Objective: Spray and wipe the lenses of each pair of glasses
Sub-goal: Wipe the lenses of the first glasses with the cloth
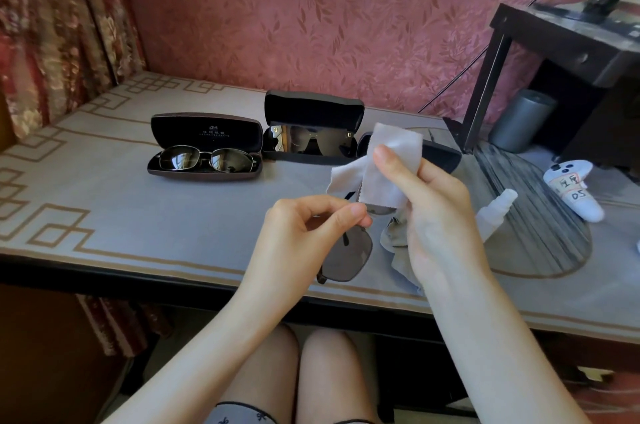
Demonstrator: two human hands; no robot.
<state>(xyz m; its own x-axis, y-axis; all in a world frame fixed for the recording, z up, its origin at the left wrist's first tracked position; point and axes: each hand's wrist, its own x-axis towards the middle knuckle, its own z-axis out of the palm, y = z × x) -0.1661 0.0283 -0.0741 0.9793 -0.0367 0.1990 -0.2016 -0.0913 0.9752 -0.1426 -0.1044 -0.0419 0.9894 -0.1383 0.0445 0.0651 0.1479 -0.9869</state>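
Head view: left hand (304, 226) pinches sunglasses (349, 259); right hand (426, 202) pinches cloth (384, 164).

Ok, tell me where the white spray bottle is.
In the head view, the white spray bottle lies just right of the right hand, on the left edge of the dark striped round mat.

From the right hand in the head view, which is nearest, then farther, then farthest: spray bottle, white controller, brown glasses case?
1. Spray bottle, just right of the right hand.
2. White controller, farther right.
3. Brown glasses case, far left.
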